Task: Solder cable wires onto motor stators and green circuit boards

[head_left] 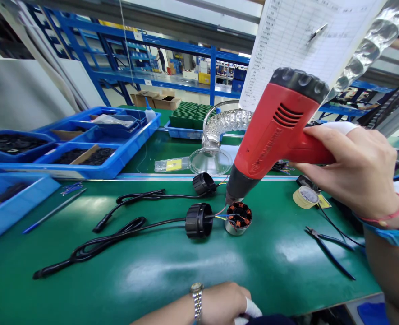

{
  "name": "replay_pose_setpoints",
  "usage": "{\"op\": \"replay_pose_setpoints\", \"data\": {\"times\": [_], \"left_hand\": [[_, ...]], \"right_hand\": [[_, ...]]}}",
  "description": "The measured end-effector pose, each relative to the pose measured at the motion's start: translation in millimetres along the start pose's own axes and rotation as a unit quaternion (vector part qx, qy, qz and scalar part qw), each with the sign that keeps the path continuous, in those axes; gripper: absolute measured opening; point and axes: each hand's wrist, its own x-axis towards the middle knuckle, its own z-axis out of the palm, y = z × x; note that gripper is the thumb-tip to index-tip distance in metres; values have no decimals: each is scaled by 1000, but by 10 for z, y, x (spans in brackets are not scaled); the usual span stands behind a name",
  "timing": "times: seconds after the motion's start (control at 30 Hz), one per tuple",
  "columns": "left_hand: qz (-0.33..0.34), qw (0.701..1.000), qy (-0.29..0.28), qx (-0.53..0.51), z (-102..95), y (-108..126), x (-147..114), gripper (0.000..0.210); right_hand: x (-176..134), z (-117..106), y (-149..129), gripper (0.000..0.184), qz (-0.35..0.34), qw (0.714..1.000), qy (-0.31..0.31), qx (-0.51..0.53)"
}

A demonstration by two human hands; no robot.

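Note:
My right hand (351, 158) is wrapped round the handle of a red heat gun (275, 126), tilted with its nozzle pointing down. The nozzle tip is just above a motor stator (239, 218) with copper windings, standing on the green bench. Thin coloured wires join the stator to a black ribbed cap (198, 221) with a black cable (118, 235). Behind lies a second black cap (204, 183) with its own cable (152, 196). My left hand (224, 301), with white finger covers, rests curled at the near bench edge; its fingertips and anything in them are hidden.
Cutting pliers (331, 250) and a tape roll (305, 197) lie at right. Blue bins (118, 158) and a pen (55, 211) are at left. Behind the stator stands a clear extraction hood (210, 161) on a foil duct. A paper sheet (287, 40) hangs above.

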Motion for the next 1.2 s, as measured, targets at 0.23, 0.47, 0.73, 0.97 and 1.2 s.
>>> {"op": "replay_pose_setpoints", "data": {"times": [0.23,0.47,0.73,0.97,1.2], "left_hand": [[3,1000,6,6,38,-31,3,29],[21,999,-7,27,40,-43,15,28],[8,1000,-10,22,16,-32,7,30],[36,999,0,-7,-173,65,-92,24],[109,774,550,-294,-1041,-128,-1071,17]], "right_hand": [[10,39,-12,40,-1,1000,3,-4],[31,83,-37,38,-33,999,24,-27],[26,49,-31,40,-18,1000,0,-17],[-5,-68,24,41,-39,999,16,0],[-34,-171,96,41,-68,997,14,-24]]}}
